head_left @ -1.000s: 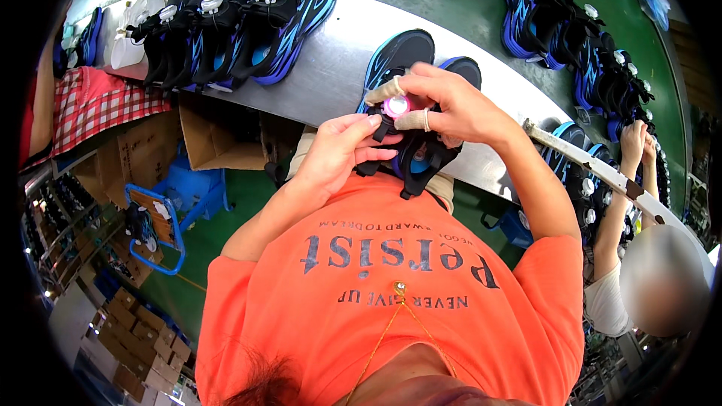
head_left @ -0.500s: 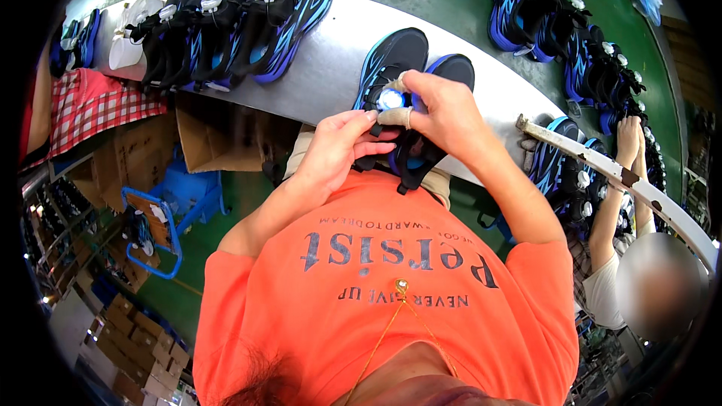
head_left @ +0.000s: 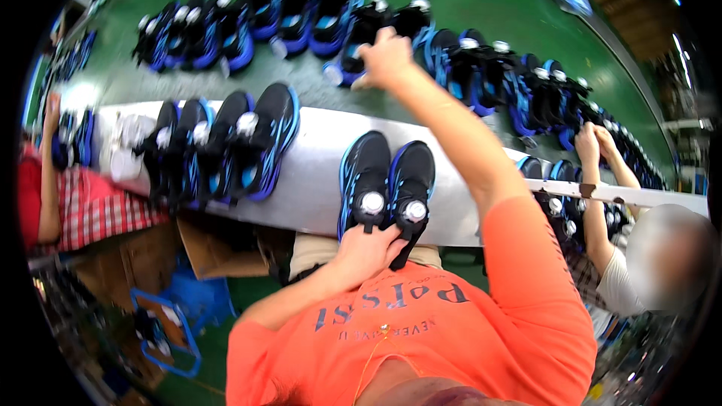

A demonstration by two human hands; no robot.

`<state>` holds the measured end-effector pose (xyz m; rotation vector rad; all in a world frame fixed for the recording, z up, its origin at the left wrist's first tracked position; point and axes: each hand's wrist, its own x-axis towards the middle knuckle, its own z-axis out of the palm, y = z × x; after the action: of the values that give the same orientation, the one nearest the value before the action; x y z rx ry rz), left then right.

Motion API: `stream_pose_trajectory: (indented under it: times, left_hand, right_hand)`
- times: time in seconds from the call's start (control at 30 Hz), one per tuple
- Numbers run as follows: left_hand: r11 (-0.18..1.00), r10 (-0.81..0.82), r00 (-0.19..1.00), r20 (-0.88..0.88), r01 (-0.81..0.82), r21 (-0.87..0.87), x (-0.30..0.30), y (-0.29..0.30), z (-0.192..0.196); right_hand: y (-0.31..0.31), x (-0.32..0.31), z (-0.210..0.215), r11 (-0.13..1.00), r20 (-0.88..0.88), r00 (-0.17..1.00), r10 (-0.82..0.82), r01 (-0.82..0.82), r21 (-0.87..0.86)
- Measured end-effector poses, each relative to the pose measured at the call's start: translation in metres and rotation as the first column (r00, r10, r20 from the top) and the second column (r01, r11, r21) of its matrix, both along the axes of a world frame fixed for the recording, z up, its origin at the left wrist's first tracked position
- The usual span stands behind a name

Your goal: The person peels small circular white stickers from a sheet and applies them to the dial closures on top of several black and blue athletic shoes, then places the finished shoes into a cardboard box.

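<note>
Left hand (head_left: 368, 249) is down at the near edge of the long pale grey bench (head_left: 316, 173), fingers curled round the heels of the pair of black sneakers with bright blue stripes (head_left: 385, 188), and I can see that grip closed on the back of the pair, thumb side tucked under the right-hand shoe. The pair lies side by side, toes pointing away from me, each shoe stuffed with a round silvery-white plug (head_left: 372, 201) at the opening. Right hand (head_left: 385, 56) is stretched far out over the green conveyor belt (head_left: 451, 0), landing on a black and blue sneaker (head_left: 353, 41) in the long row of matching shoes (head_left: 481, 75) that curves across the belt; the fingers look bent over the shoe's edge, but from here I cannot tell whether they have truly clamped it or only rest on it. To my left on the bench stands a group of four more black and blue sneakers (head_left: 222, 146), packed close together, well apart from the pair under my left hand. Off to the right, another person's hands (head_left: 596, 139) work at shoes near a pale rail (head_left: 639, 195), and at far left a person in a red checked garment (head_left: 90, 207) sits by the bench.
</note>
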<state>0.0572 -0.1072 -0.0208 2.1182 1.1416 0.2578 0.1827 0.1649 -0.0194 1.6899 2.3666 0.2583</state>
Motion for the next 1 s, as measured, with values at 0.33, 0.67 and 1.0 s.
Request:
stream_pose_trajectory:
  times: [0.33,0.67,1.0]
  left_hand:
    - [0.985,0.116,0.993,0.021,-0.118,0.128,-0.022,0.03,0.014]
    - [0.954,0.199,0.98,0.017,-0.198,0.227,-0.048,0.029,-0.006]
    - [0.974,0.136,0.986,0.095,-0.15,0.168,-0.048,0.041,0.005]
  right_hand:
    - [-0.006,0.095,-0.03,0.992,-0.245,0.968,0.051,-0.021,0.122]
    - [0.001,0.073,-0.007,0.992,-0.127,0.99,-0.059,0.043,-0.119]
    - [0.076,-0.115,0.038,0.99,-0.427,0.904,0.008,-0.068,-0.126]
